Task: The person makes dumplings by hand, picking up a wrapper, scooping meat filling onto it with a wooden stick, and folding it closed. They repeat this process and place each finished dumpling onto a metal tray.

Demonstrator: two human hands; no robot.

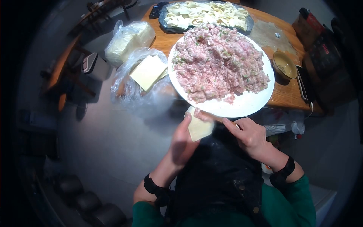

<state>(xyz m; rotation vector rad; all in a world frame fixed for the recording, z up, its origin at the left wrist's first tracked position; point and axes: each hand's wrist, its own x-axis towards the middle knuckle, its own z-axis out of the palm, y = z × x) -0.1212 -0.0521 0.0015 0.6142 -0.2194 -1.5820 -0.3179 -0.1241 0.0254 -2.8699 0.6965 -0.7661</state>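
Observation:
My left hand [182, 139] holds a pale wonton wrapper [200, 129] in front of the plate, thumb on its edge. A dab of pink meat filling sits at the wrapper's upper part. My right hand [251, 137] grips a thin wooden stick-like utensil [216, 117], whose tip touches that dab; the rest of its handle is hidden in my fingers. Just beyond both hands is a large white plate [245, 107] heaped with minced meat filling [221, 62] flecked with green. To its left, a stack of square wrappers [148, 71] lies on an open plastic bag [124, 89].
Folded wontons [206, 14] fill a dark tray [166, 24] at the back of the wooden table [281, 92]. A tied plastic bag [130, 41] stands at the left edge. At right are a small bowl [285, 65], a phone-like dark slab [303, 84] and a dark appliance [323, 53].

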